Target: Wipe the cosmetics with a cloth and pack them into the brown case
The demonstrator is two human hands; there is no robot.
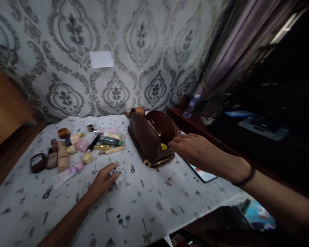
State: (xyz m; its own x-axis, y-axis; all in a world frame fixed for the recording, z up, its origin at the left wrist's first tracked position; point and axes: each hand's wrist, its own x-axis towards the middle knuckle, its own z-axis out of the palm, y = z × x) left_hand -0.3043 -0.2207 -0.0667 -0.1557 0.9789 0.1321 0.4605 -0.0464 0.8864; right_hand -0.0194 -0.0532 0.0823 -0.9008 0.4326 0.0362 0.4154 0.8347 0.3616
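Observation:
A brown leather bag (141, 139) with a gold zipper lies unzipped on the patterned white cloth (144, 202). Inside its mouth a round yellow item (164, 146) shows; the rest of the contents is mostly dark. My right hand (186, 149) reaches in from the right, its fingers curled closed on the right edge of the bag's opening. Left of the bag, my left hand (105, 178) rests on the cloth with a crumpled white tissue (119, 175) between thumb and fingers.
Several cosmetics lie at the left, among them a pink-and-white tube (69, 174), a foundation bottle (63, 157) and a dark jar (38, 162). A tablet-like device (204, 175) lies under my right forearm. A plastic bottle (192, 106) stands behind, near the wall (134, 51).

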